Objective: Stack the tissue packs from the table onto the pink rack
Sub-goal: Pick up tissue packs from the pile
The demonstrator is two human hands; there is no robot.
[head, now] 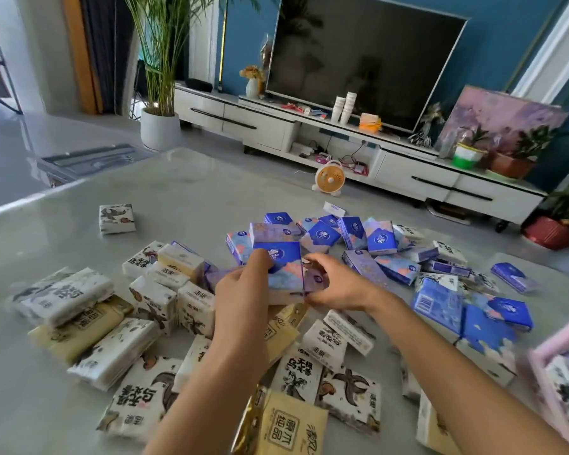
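Both hands are holding a blue tissue pack (281, 257) in the middle of the heap on the tabletop (194, 192), one at each side, probably to lift it level. The left hand (243, 287) is gripping its left edge, thumb on top. The right hand (337, 285) is curling its fingers (314, 258) narrowly round the right edge (possibly catching a second pack too). The pink rack (560, 343) is standing well apart, far right.

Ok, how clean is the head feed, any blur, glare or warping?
Head view: the pink rack at the right edge is smeared with blur, while the left hand and right hand gripping the blue pack look fairly sharp. Head view: wide-angle warping bows the TV and cabinet. Head view: soft sheen on the table at far left, no harsh glare.
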